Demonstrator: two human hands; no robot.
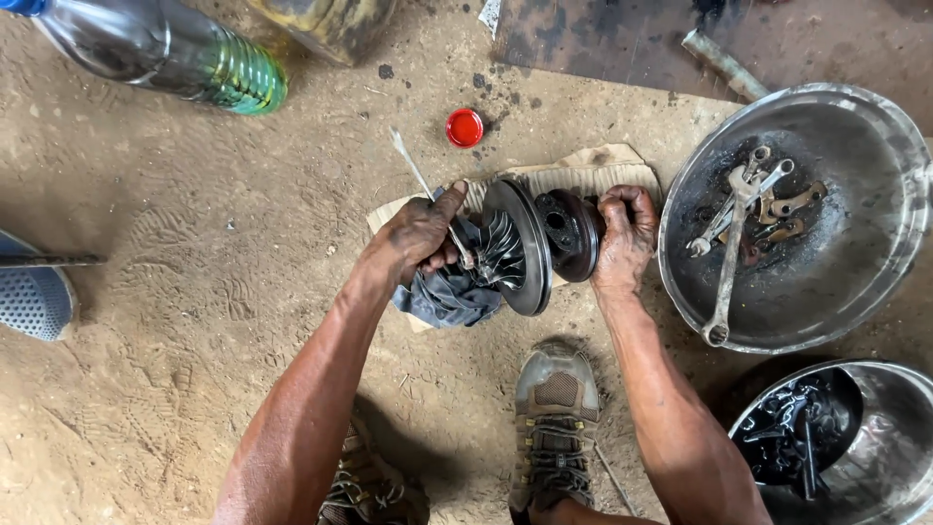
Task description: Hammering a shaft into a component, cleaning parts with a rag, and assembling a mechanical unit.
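Note:
A greasy metal turbine assembly (533, 245), with a bladed wheel and round plates, lies on its side over a piece of cardboard (593, 167) on the sandy ground. My left hand (420, 233) grips a thin metal tool (412, 165) and presses its tip against the bladed wheel, over a dark grey rag (449, 297). My right hand (624, 233) is closed around the dark round end of the assembly, holding it steady.
A large metal bowl (880, 243) with several wrenches sits at right; a second bowl (889, 457) with dark parts is below it. A red cap (465, 127), a plastic bottle (185, 58), my boots (554, 418) and another person's shoe (29, 297) are around.

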